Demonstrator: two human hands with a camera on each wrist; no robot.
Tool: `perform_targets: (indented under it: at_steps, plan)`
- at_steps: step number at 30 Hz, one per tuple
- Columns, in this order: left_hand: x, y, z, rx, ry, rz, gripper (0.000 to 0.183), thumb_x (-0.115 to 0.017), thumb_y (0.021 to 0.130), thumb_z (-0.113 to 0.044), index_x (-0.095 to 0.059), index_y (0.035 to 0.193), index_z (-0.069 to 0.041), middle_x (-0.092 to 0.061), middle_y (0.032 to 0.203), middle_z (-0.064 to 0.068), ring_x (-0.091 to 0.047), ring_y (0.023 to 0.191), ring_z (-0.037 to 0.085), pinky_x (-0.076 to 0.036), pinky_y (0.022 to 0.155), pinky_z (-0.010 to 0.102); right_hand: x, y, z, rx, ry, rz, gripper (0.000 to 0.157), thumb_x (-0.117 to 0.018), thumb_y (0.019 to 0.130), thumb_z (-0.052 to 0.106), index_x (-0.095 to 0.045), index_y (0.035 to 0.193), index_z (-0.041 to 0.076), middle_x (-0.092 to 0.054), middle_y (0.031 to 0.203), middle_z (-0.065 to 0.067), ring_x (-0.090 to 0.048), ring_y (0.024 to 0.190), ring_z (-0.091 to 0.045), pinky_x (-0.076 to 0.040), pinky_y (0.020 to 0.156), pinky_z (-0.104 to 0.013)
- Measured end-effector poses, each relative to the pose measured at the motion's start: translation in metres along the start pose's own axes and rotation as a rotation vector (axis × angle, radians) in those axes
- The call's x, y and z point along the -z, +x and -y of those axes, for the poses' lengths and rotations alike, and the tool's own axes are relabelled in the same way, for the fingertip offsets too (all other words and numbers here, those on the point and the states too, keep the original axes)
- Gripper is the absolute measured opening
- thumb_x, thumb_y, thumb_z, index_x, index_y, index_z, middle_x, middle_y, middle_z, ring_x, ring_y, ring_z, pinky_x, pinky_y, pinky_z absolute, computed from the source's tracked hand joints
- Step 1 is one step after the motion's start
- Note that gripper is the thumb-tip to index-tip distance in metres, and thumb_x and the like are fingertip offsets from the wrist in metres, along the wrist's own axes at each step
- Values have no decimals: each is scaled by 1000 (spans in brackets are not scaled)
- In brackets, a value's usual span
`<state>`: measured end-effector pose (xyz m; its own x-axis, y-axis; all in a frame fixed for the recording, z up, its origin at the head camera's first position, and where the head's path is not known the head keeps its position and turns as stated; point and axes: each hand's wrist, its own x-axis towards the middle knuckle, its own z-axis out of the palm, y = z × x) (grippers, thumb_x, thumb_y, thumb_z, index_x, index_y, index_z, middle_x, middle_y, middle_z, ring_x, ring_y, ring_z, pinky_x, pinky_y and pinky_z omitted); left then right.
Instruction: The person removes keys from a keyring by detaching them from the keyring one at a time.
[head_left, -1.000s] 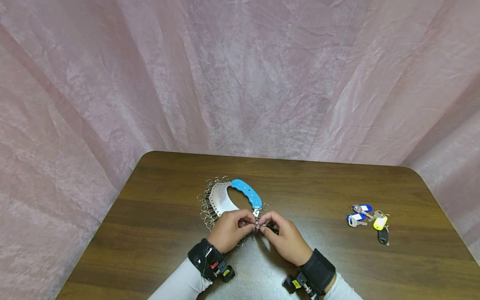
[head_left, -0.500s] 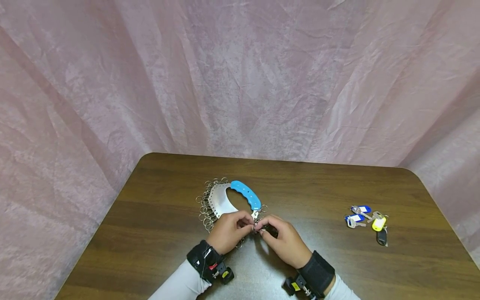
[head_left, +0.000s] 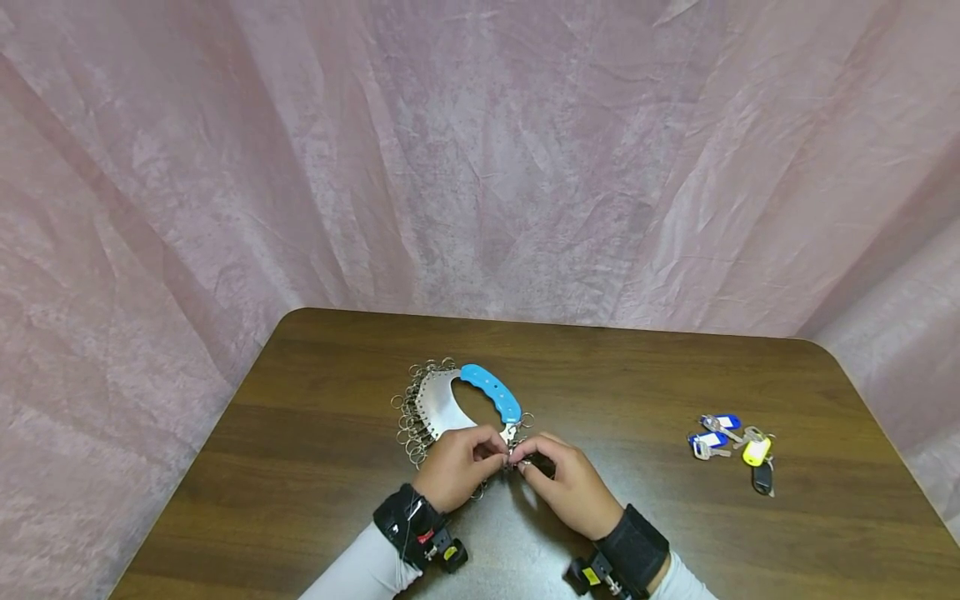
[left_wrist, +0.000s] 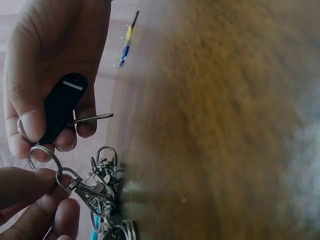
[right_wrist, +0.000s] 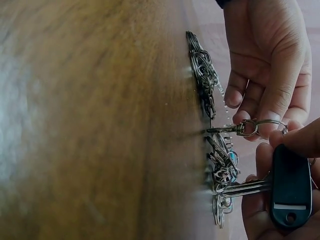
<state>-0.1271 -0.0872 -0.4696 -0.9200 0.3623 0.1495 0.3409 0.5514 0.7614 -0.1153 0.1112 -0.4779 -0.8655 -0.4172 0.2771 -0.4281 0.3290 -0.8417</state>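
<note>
A crescent-shaped metal plate (head_left: 437, 402) with a blue grip (head_left: 491, 390) lies on the table, its outer edge lined with several hanging rings and clasps. At its near end my left hand (head_left: 453, 471) pinches a split ring (left_wrist: 52, 154), which is linked to a swivel clasp (left_wrist: 92, 194). Facing it, my right hand (head_left: 573, 492) holds a black key tag (right_wrist: 291, 186) between thumb and fingers, with a key (right_wrist: 245, 188) sticking out beside it. Fingertips of both hands meet around the split ring. In the head view the hands hide most of the tag and ring.
On the right of the wooden table (head_left: 337, 533) lie several keys with two blue tags (head_left: 708, 439), a yellow tag (head_left: 757, 452) and another black tag (head_left: 762, 478). A pink curtain (head_left: 480, 167) hangs behind the table's far edge.
Both hands keep nearly the same place and hold, with only small finger shifts at the ring. The whole head view has slid slightly, so the scene sits a little lower.
</note>
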Motion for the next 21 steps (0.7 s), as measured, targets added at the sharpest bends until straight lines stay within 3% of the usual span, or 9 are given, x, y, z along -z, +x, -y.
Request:
perform_targets:
  at_steps: [15, 21]
  plan:
    - [-1, -1, 0, -56, 15, -8, 14, -70, 85, -16, -62, 80, -26, -60, 77, -17, -54, 67, 1, -46, 60, 21, -2, 0, 3, -23, -10, -12, 17, -64, 89, 3, -61, 98, 17, -61, 99, 8, -57, 95, -12, -46, 83, -42]
    - [-1, -1, -1, -57, 10, -5, 14, -70, 85, -15, -62, 81, -26, -60, 78, -17, -54, 68, 1, -46, 60, 21, 3, 3, 27, -68, 4, -12, 15, -63, 87, -4, -61, 98, 6, -63, 97, -5, -58, 96, -23, -44, 84, -48]
